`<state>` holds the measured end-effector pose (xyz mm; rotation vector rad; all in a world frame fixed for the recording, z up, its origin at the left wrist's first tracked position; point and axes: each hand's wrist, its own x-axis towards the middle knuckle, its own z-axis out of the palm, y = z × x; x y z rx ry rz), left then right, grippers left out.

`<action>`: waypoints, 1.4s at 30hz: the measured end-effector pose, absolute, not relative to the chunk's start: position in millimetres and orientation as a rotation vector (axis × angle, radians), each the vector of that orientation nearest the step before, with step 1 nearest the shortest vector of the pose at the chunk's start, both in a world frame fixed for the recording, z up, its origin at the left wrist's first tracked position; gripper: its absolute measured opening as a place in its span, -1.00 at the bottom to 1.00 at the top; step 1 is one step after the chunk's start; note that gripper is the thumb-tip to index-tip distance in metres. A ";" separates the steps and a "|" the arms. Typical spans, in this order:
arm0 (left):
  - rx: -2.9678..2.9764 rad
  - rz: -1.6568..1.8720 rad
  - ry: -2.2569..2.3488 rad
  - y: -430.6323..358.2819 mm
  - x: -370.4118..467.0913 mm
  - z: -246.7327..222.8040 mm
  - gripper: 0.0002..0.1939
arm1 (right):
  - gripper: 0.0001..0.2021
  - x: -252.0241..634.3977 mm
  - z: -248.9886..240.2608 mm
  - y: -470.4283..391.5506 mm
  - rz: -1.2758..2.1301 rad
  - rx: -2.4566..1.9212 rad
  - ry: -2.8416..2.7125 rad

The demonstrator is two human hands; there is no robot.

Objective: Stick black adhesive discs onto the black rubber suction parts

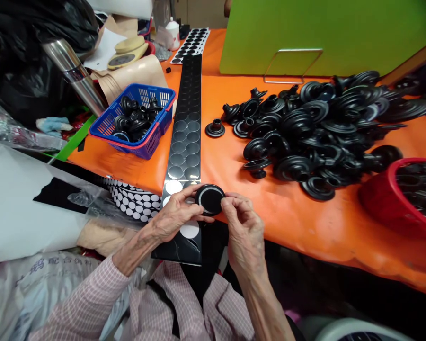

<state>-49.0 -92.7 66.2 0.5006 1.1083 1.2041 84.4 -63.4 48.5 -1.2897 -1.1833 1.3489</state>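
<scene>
Over the table's front edge, a round black plastic part [211, 201] lies face up between my hands, with a pale ring on its flat face. My left hand [177, 213] grips it from the left, thumb on the rim and fingers underneath. On the right rim, my right hand [244, 225] is closed in a pinch, thumb against forefinger. Beneath runs a long strip of round black stickers [184, 135], showing white circles at its near end. To the right is a heap of black flanged plastic parts [298, 128].
A blue basket [135, 142] with several black parts stands left of the strip. On the right is a red tub [376, 201] of black pieces. A steel thermos [74, 78] leans behind the basket. A green board [305, 28] rises at the back of the orange table [230, 166].
</scene>
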 end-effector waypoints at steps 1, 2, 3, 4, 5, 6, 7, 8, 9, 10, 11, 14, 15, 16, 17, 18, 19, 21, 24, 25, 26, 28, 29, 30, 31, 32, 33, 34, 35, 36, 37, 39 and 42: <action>0.497 1.201 1.110 -92.6 -49.1 66.5 -0.51 | -0.73 84.1 47.9 -63.4 1.335 -1.295 -1.188; 0.493 1.197 1.110 -92.6 -49.3 66.6 -0.51 | -0.74 83.8 47.3 -63.5 1.320 -1.302 -1.200; 0.490 1.195 1.109 -92.6 -49.6 66.4 -0.51 | -0.75 83.5 46.9 -63.7 1.304 -1.310 -1.217; 0.486 1.193 1.107 -92.7 -49.9 65.8 -0.51 | -0.75 83.1 46.6 -63.9 1.286 -1.318 -1.240; 0.483 1.193 1.104 -92.9 -50.3 64.9 -0.51 | -0.75 82.6 46.1 -64.2 1.263 -1.324 -1.266; 0.481 1.195 1.101 -93.2 -50.8 63.6 -0.52 | -0.75 82.0 45.6 -64.7 1.229 -1.328 -1.291; 0.481 1.199 1.098 -93.6 -51.1 62.1 -0.54 | -0.76 81.3 44.8 -65.3 1.189 -1.329 -1.315; 0.483 1.204 1.097 -94.1 -51.4 60.6 -0.55 | -0.77 80.3 43.9 -66.0 1.141 -1.329 -1.339; 0.483 1.213 1.099 -94.6 -51.5 59.2 -0.57 | -0.78 79.3 42.9 -66.8 1.094 -1.329 -1.364; 0.480 1.222 1.103 -95.0 -51.5 58.1 -0.58 | -0.79 78.1 41.8 -67.7 1.051 -1.327 -1.389; 0.473 1.234 1.111 -95.3 -51.3 57.4 -0.58 | -0.81 76.9 40.7 -68.6 1.011 -1.324 -1.414; 0.454 1.263 1.128 -95.8 -50.3 57.6 -0.56 | -0.87 73.0 38.2 -70.7 0.861 -1.294 -1.511; 0.454 1.272 1.128 -95.9 -49.9 58.2 -0.57 | -0.88 71.8 37.6 -71.2 0.791 -1.275 -1.553; 0.456 1.279 1.127 -96.2 -49.6 58.6 -0.57 | -0.89 70.7 37.0 -71.5 0.716 -1.257 -1.599; 0.457 1.288 1.127 -96.5 -49.4 58.9 -0.57 | -0.89 69.7 36.4 -71.7 0.645 -1.243 -1.642; 0.457 1.297 1.127 -96.9 -49.3 59.0 -0.58 | -0.89 68.8 35.9 -71.8 0.585 -1.232 -1.680; 0.455 1.306 1.129 -97.5 -49.4 58.8 -0.58 | -0.89 67.9 35.3 -71.8 0.541 -1.225 -1.712; 0.456 1.325 1.130 -98.4 -49.9 57.8 -0.58 | -0.88 66.1 33.9 -71.9 0.498 -1.217 -1.756; 0.450 1.345 1.137 -98.8 -51.4 57.0 -0.59 | -0.88 63.0 31.3 -72.3 0.504 -1.207 -1.769; 0.444 1.347 1.139 -98.7 -52.1 57.1 -0.59 | -0.88 62.1 30.4 -72.5 0.521 -1.208 -1.760; 0.438 1.346 1.140 -98.7 -52.8 57.4 -0.59 | -0.89 61.4 29.7 -72.6 0.547 -1.215 -1.742; 0.424 1.342 1.135 -99.1 -54.2 57.9 -0.60 | -0.93 61.4 29.7 -72.2 0.641 -1.255 -1.658; 0.419 1.340 1.128 -99.9 -54.8 57.9 -0.61 | -0.89 62.5 30.9 -71.3 0.720 -1.285 -1.600; 0.416 1.340 1.120 -100.9 -55.5 57.8 -0.62 | -0.82 64.3 33.3 -70.0 0.840 -1.312 -1.546; 0.416 1.343 1.112 -102.2 -56.3 57.6 -0.62 | -0.76 66.6 37.0 -68.0 1.000 -1.323 -1.498; 0.421 1.347 1.103 -103.2 -57.5 57.7 -0.63 | -0.73 69.1 41.6 -65.2 1.190 -1.312 -1.458; 0.431 1.350 1.094 -103.6 -59.6 58.4 -0.63 | -0.71 71.2 46.9 -61.4 1.385 -1.280 -1.427; 0.448 1.349 1.088 -102.7 -63.0 60.1 -0.63 | -0.69 72.1 52.3 -56.3 1.557 -1.233 -1.405; 0.474 1.343 1.089 -100.1 -68.3 63.4 -0.62 | -0.67 71.1 57.6 -49.7 1.683 -1.181 -1.391; 0.514 1.332 1.101 -95.7 -75.8 68.9 -0.59 | -0.65 67.2 62.8 -41.4 1.758 -1.132 -1.385; 0.565 1.321 1.134 -90.1 -85.6 76.9 -0.54 | -0.64 59.6 68.2 -31.5 1.787 -1.084 -1.390; 0.703 1.330 1.296 -78.3 -110.7 100.4 -0.42 | -0.62 33.1 82.4 -9.1 1.790 -0.956 -1.407; 0.942 1.501 1.749 -70.3 -148.0 135.0 -0.45 | -0.63 -20.5 115.5 20.7 1.832 -0.688 -1.308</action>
